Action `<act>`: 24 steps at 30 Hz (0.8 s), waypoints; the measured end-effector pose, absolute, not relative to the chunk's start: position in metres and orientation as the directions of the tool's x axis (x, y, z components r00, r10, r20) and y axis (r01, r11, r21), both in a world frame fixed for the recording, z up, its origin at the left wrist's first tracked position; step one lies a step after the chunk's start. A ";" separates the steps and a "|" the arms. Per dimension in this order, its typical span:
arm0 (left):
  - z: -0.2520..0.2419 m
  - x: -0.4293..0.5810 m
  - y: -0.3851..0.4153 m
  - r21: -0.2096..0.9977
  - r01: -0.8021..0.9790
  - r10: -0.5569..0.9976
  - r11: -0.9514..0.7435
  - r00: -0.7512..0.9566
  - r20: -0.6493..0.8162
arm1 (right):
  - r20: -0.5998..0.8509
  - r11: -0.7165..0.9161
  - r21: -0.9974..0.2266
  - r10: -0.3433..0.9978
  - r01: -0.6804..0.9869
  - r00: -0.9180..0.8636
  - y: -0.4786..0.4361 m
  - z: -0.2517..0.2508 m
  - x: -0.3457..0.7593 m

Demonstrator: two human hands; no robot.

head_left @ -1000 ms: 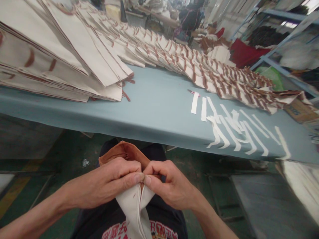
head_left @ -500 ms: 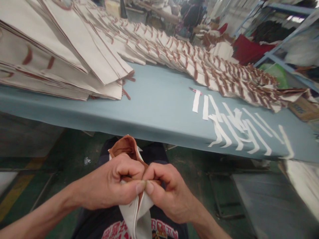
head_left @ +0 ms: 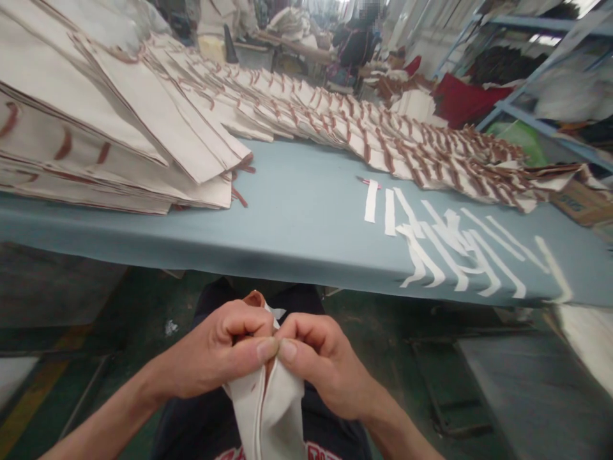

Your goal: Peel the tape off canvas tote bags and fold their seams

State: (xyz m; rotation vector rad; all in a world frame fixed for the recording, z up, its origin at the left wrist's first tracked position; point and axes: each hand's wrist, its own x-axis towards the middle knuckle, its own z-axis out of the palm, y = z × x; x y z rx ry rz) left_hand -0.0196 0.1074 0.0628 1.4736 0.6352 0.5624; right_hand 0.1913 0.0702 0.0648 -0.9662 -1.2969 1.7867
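Over my lap, my left hand (head_left: 218,350) and my right hand (head_left: 318,365) are both closed, thumbs pressed together, pinching the top of a cream cloth bag (head_left: 268,412). A small brown part (head_left: 253,298) of the bag sticks up between my knuckles; the cream fabric hangs down between my wrists. Both hands sit below the front edge of the blue-grey table (head_left: 287,217).
A tall stack of cream bags with brown trim (head_left: 105,140) lies on the table's left. A long overlapping row of the same bags (head_left: 383,140) runs back and to the right. Several white strips (head_left: 445,246) lie at right. A person (head_left: 357,41) works far behind. Blue shelving (head_left: 541,70) stands right.
The brown part of the bag has been drawn down into my hands, so less of it shows. My hands stay pinched together in the same place.
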 end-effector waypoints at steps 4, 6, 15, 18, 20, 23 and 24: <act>0.073 -0.028 0.110 0.987 0.115 0.734 -0.109 0.679 0.002 | -0.130 -0.220 -0.967 0.860 -0.129 -0.493 0.076 0.063 0.193; 0.078 -0.031 0.112 0.981 0.133 0.740 -0.141 0.672 0.015 | -0.112 -0.198 -0.974 0.836 -0.107 -0.537 0.081 0.066 0.196; 0.089 -0.030 0.114 0.961 0.237 0.743 -0.144 0.667 -0.053 | -0.135 -0.158 -0.987 0.810 0.009 -0.571 0.096 0.078 0.212; 0.092 -0.025 0.118 0.951 0.273 0.763 -0.142 0.642 -0.070 | -0.147 -0.151 -0.988 0.815 0.038 -0.561 0.100 0.082 0.214; 0.092 -0.023 0.122 0.948 0.271 0.770 -0.166 0.636 -0.047 | -0.147 -0.138 -0.989 0.821 0.058 -0.552 0.103 0.083 0.216; 0.091 -0.023 0.130 0.945 0.255 0.755 -0.204 0.655 -0.014 | -0.138 -0.114 -0.990 0.823 0.077 -0.551 0.106 0.084 0.216; 0.091 -0.023 0.133 0.943 0.252 0.748 -0.216 0.664 -0.006 | -0.137 -0.110 -0.991 0.822 0.082 -0.553 0.107 0.084 0.216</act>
